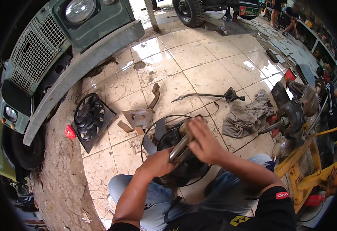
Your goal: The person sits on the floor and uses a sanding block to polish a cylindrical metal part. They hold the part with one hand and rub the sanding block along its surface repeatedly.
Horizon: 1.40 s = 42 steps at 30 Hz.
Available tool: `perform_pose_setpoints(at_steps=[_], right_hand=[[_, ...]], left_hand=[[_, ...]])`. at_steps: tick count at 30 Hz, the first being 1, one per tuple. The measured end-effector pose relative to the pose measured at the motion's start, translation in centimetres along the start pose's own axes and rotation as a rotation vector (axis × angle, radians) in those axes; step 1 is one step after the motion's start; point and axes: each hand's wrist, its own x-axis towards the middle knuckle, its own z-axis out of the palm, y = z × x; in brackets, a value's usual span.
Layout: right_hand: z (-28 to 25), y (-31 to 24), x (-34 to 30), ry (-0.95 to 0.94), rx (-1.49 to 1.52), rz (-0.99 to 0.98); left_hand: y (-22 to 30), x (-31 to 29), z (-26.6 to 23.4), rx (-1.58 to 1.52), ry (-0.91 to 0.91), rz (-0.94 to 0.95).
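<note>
My left hand (160,164) grips the near end of a narrow grey metal part (181,148), held tilted above a round black fan assembly (172,136) between my knees. My right hand (204,141) lies against the far end of this part, its fingers stretched out. What is under those fingers is mostly hidden. A thin black hoop (143,148) runs round the fan assembly. Just beyond it lies a rusty pedal bracket (138,115) with a curved arm, beside a small brown block (125,126).
Left stand a black cooling fan (90,117) and a green vehicle's grey bumper (84,69). A long lever (205,95) lies ahead on the cracked tiles. To the right are a grey rag (249,115), a wheel-hub assembly (290,118) and a yellow frame (305,169). People sit far right.
</note>
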Motion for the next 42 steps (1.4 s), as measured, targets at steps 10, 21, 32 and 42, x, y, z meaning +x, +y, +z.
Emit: perform_pose_setpoints(at_steps=[10,21,32,42], right_hand=[[0.3,-2.3,0.4,-0.06,-0.035,-0.122],[0.1,-2.0,-0.3,-0.177,-0.1,-0.246],[-0.1,-1.6,0.1,-0.249,-0.105,-0.316],[-0.5,-1.2,0.4,-0.28,-0.173,-0.223]], left_hand=[[-0.5,0.0,-0.1,0.033,-0.007,0.004],[-0.2,-0.2,0.5,0.036,-0.002,-0.053],[-1.9,0.5,1.0,0.073,-0.001,-0.046],[-0.3,0.0,0.3,0.047,-0.011,-0.054]])
